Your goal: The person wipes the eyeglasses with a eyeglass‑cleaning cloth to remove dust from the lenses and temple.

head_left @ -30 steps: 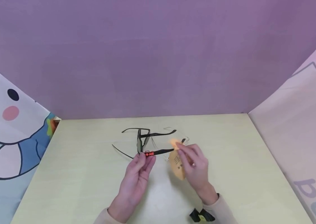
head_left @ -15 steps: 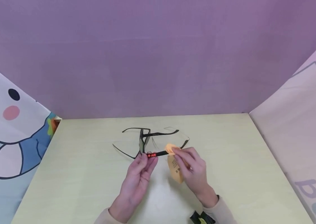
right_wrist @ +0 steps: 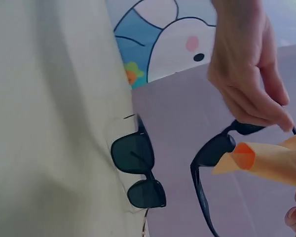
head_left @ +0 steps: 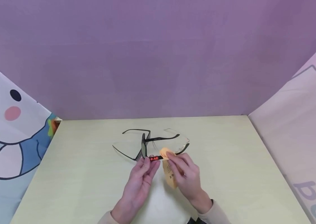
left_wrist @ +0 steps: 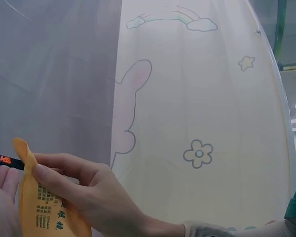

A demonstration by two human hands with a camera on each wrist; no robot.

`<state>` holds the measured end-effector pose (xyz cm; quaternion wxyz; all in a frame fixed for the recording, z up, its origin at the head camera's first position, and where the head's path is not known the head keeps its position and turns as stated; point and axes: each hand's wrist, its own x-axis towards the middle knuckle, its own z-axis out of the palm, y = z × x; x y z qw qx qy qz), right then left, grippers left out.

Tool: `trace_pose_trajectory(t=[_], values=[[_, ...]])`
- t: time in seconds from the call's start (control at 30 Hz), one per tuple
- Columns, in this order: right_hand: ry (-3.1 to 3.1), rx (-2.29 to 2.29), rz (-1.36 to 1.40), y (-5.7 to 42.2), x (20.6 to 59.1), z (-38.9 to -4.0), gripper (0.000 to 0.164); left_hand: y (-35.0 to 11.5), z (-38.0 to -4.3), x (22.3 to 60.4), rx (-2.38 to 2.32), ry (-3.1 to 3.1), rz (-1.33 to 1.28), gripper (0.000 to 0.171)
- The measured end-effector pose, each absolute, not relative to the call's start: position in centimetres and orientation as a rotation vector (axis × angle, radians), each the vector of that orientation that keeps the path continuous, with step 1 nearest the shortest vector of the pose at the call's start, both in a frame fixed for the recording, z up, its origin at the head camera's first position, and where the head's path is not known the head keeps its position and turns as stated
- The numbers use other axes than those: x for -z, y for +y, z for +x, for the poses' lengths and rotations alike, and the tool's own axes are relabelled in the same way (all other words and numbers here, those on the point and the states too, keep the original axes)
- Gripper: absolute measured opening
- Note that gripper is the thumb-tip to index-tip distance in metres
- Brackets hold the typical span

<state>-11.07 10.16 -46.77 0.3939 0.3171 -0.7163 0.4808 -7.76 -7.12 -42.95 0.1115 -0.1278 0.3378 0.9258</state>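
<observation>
Black sunglasses (head_left: 144, 148) with red lettering on one temple are held above the table, temples unfolded and pointing right. My left hand (head_left: 140, 183) pinches them near the hinge of the lettered temple. With thumb and fingers, my right hand (head_left: 186, 177) pinches an orange-yellow cloth (head_left: 170, 178) folded round that same temple, just beyond the lettering; the temple's tip sticks out past the fingers. Printed characters show on the hanging part of the cloth (left_wrist: 27, 197) in the left wrist view. A dark lens (right_wrist: 217, 150) of the held pair shows in the right wrist view.
A second pair of dark-lensed sunglasses (right_wrist: 133, 154) lies on the table behind the held pair. Thin wire-framed glasses (head_left: 171, 129) lie to its right. A purple wall (head_left: 158, 62) closes off the back of the pale table (head_left: 76, 174); printed panels flank both sides.
My right hand has slid the cloth leftward along the temple, from near its tip toward the lettering. The held sunglasses and my left hand have shifted slightly right and nearer.
</observation>
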Motion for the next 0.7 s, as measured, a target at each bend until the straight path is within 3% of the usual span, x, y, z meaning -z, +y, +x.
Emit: trace_pose_trajectory(t=[0.3, 0.7], values=[[-1.831, -1.249, 0.636, 12.4, 46.6, -12.3, 0.017, -7.6, -7.7, 42.8, -2.74, 1.024, -0.32, 0.005], [-1.884, -1.402, 0.795, 10.4, 45.7, -10.6, 0.02, -7.0, -7.0, 42.6, -2.729, 1.483, -0.151, 0.012]])
